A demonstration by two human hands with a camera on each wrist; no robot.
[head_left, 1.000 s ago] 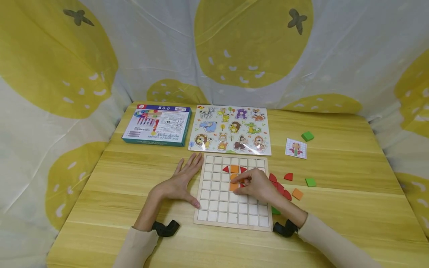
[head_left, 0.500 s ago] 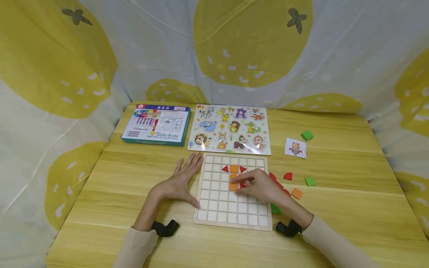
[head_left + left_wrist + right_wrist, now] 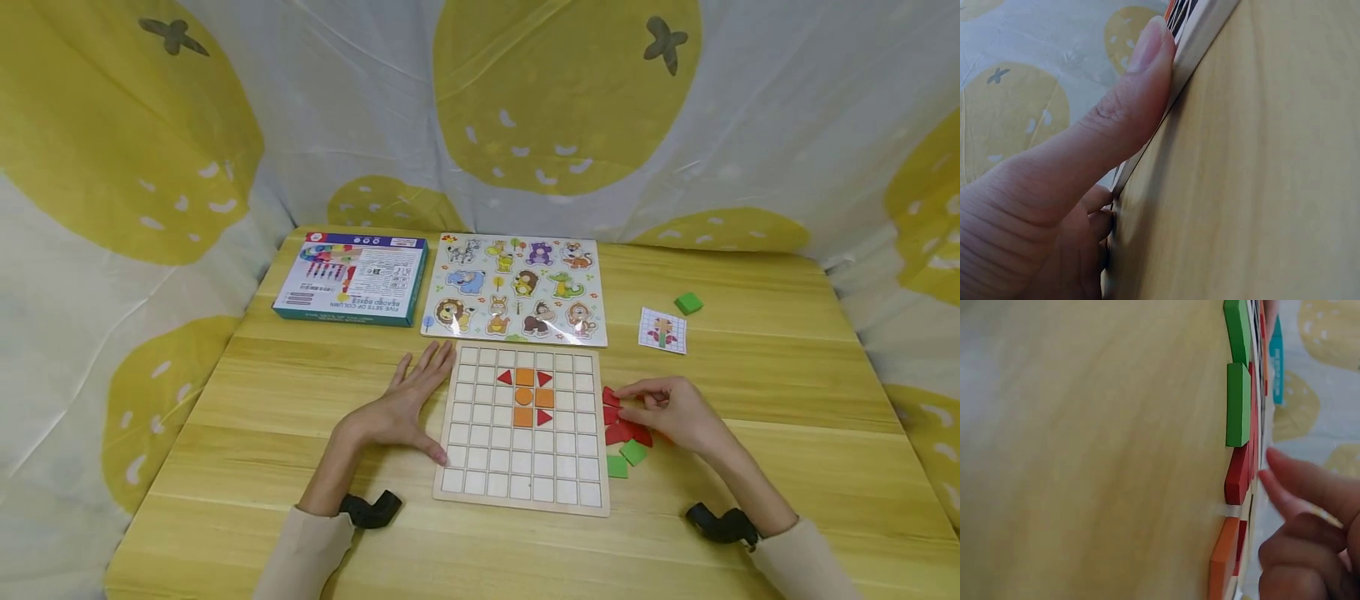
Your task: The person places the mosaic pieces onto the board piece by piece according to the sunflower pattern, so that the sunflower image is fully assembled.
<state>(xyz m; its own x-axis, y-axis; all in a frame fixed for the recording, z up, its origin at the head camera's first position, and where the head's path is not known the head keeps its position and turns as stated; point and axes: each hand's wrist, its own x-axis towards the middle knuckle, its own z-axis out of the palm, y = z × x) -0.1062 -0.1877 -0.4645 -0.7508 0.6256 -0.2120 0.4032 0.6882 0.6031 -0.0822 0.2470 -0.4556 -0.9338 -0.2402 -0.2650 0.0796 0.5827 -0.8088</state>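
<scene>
My left hand (image 3: 393,412) is spread along the left side of the wooden grid board (image 3: 525,505), thumb and fingertips at its edge. In the left wrist view the thumb (image 3: 1110,119) lies against the board's pale side. On the board are orange squares (image 3: 544,398), an orange round piece (image 3: 523,397) and red triangles (image 3: 506,377). Right of it, my right hand (image 3: 678,412) reaches over red pieces (image 3: 619,432), with index and thumb tips apart at them. The right wrist view shows nothing between these tips. A second orange square (image 3: 1224,562) lies beneath this hand.
Two green squares (image 3: 633,452) lie by the board's right edge. Farther back are a small pattern card (image 3: 647,342) and a green piece (image 3: 687,303). An animal puzzle (image 3: 513,287) and a cardboard box (image 3: 352,279) stand behind the board.
My right hand has left the orange round piece on the board and moved right to the loose red pieces, uncovering the laid pieces. The left hand has stayed at the board's edge.
</scene>
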